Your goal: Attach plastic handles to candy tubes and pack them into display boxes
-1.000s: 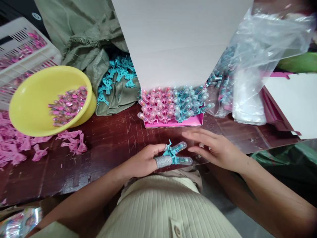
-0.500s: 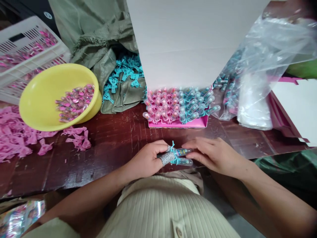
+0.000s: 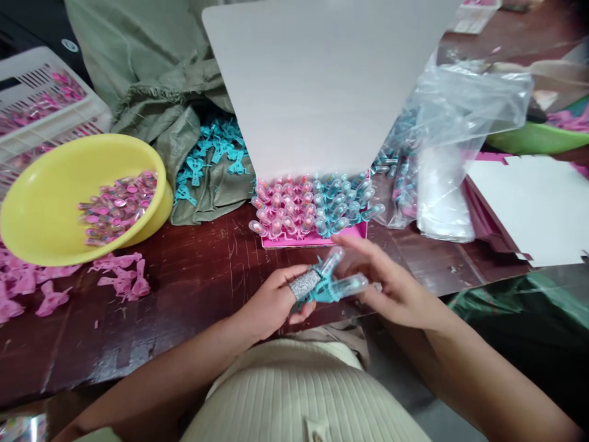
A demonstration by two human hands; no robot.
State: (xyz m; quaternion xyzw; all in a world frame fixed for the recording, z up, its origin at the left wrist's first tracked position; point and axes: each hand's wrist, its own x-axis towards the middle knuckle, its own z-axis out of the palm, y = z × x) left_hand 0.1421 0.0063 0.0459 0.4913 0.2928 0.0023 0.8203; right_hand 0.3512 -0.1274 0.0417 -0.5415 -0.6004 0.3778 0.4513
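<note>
At ten o'clock stands a white slatted plastic crate point(image 3: 41, 92). Nearer, at nine, a round yellow plastic bowl point(image 3: 46, 202) holds pink-capped clear capsules point(image 3: 117, 205), and loose pink plastic fins point(image 3: 122, 276) lie just below it on the dark red wooden table point(image 3: 193, 288). At eleven, a crumpled olive woven sack point(image 3: 151, 73) has loose teal plastic fins point(image 3: 211, 153) spilled on it.

At the near edge, toward six, the left hand point(image 3: 271, 304) is closed, its thumb and grey-taped forefinger point(image 3: 304, 283) pinching the finned ends of two clear plastic tubes with teal fins point(image 3: 345, 286). The right hand point(image 3: 391, 288) meets it from four o'clock, its fingers curled about the tubes' clear ends. The tubes are held just off the table, splayed apart at the tips.

Straight ahead at twelve sits a pink cardboard tray point(image 3: 313, 238), packed with pink and teal tubes under a raised white cardboard flap point(image 3: 322, 80).

The step looks like squaring up a held pair. Any move toward the tray calls for a steady pinch and level tubes.

At two o'clock slumps a clear plastic bag point(image 3: 455, 123), and white card sheets point(image 3: 529, 209) lie at three.
</note>
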